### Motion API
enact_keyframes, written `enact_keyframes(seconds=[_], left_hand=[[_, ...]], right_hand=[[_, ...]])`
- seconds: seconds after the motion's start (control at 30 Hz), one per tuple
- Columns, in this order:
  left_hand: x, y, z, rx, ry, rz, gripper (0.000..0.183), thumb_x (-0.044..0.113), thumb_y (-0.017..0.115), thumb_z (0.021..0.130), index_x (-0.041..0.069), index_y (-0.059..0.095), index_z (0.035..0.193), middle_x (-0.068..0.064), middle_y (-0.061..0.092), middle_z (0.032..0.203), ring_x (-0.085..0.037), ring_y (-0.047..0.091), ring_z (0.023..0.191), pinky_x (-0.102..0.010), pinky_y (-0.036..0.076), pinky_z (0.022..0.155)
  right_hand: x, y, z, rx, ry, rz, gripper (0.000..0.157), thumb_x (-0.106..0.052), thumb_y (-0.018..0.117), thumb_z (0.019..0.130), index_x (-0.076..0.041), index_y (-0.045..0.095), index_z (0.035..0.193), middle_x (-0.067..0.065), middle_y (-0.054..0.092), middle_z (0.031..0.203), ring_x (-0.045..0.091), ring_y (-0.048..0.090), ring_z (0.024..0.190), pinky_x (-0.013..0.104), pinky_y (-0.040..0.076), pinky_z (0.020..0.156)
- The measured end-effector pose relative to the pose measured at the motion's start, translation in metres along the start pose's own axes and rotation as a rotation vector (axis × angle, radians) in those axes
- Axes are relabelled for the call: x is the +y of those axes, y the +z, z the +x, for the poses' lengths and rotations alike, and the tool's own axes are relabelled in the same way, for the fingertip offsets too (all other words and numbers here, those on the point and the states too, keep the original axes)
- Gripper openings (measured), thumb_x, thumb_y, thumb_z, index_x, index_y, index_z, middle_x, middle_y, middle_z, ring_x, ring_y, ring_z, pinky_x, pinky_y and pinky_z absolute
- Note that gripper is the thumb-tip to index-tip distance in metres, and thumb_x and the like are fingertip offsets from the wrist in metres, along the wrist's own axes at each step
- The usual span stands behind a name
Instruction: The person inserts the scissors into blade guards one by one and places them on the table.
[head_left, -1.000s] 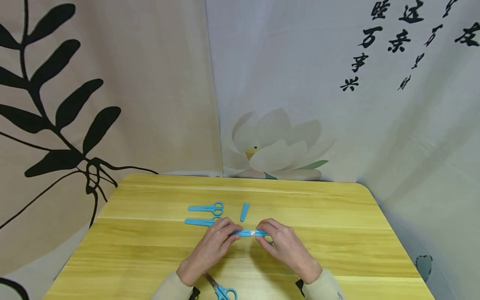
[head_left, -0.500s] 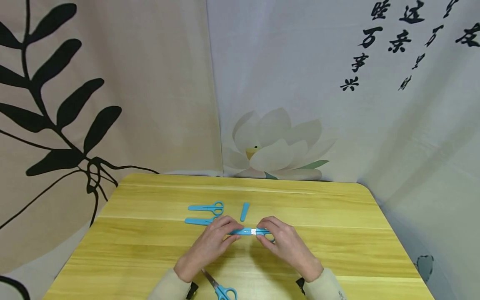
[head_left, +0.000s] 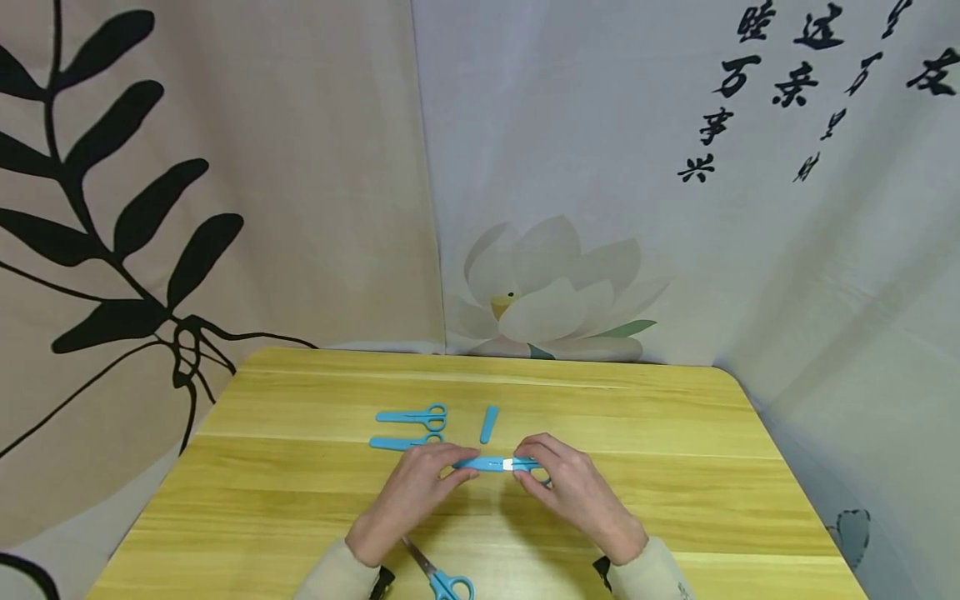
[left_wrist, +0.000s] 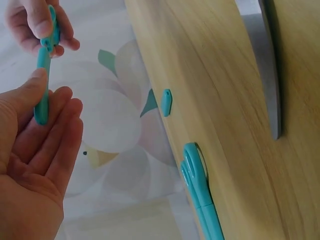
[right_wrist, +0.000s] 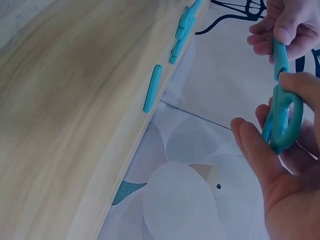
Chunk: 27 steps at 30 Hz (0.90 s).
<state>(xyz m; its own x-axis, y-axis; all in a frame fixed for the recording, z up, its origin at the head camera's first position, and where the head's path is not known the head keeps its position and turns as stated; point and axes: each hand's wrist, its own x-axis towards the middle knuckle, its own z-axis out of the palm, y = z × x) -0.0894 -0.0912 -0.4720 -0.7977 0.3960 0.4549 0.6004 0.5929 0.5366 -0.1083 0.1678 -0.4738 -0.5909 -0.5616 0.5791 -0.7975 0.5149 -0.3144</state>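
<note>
Between my hands, above the table, is a pair of blue scissors (right_wrist: 287, 120) with its blade mostly inside a blue sheath (head_left: 482, 464). My left hand (head_left: 416, 483) pinches the sheath's far end between thumb and fingers. With my right hand (head_left: 573, 492) I grip the scissors near the handle loops. A short strip of bare metal shows between sheath and handles in the head view. Beyond my left hand lie two sheathed scissors, one farther back (head_left: 411, 416) and one nearer (head_left: 401, 442), partly covered by that hand.
A loose blue sheath (head_left: 489, 423) lies on the table (head_left: 675, 442) beyond my hands. Unsheathed scissors (head_left: 444, 582) with bare blades lie near the front edge, close to my left wrist. A printed cloth (head_left: 562, 167) hangs behind the table.
The left hand has slid slightly left along the sheath, uncovering more of it. The scissors have turned a little, and the right hand keeps its hold nearly in place.
</note>
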Motion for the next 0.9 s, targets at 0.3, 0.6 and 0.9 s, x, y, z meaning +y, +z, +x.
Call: enact_keyframes(seconds=[0.3, 0.6, 0.9], left_hand=[[-0.0024, 0.0018, -0.0011, 0.043, 0.098, 0.026, 0.024, 0.013, 0.085, 0.085, 0.009, 0.081, 0.108, 0.001, 0.079, 0.101, -0.014, 0.074, 0.088, -0.025, 0.059, 0.070], [-0.0024, 0.0025, -0.0015, 0.050, 0.100, 0.041, 0.022, 0.012, 0.085, 0.085, 0.010, 0.081, 0.107, 0.000, 0.079, 0.099, -0.012, 0.073, 0.083, -0.021, 0.055, 0.065], [-0.0027, 0.0037, -0.0004, 0.060, 0.103, 0.043, 0.021, 0.012, 0.084, 0.086, 0.009, 0.081, 0.107, -0.001, 0.079, 0.099, -0.012, 0.073, 0.081, -0.019, 0.053, 0.064]], right_hand=[[-0.0041, 0.0000, 0.0011, -0.026, 0.024, -0.001, 0.024, -0.010, 0.088, 0.084, -0.009, 0.070, 0.102, 0.000, 0.069, 0.109, 0.010, 0.070, 0.089, 0.026, 0.060, 0.075], [-0.0055, 0.0002, 0.0025, -0.044, 0.026, -0.025, 0.024, -0.010, 0.087, 0.085, -0.008, 0.071, 0.102, 0.002, 0.069, 0.110, 0.011, 0.071, 0.089, 0.025, 0.060, 0.076], [-0.0063, 0.0008, 0.0049, -0.038, 0.024, -0.025, 0.023, -0.010, 0.088, 0.085, -0.008, 0.071, 0.101, 0.001, 0.069, 0.109, 0.010, 0.071, 0.088, 0.025, 0.060, 0.075]])
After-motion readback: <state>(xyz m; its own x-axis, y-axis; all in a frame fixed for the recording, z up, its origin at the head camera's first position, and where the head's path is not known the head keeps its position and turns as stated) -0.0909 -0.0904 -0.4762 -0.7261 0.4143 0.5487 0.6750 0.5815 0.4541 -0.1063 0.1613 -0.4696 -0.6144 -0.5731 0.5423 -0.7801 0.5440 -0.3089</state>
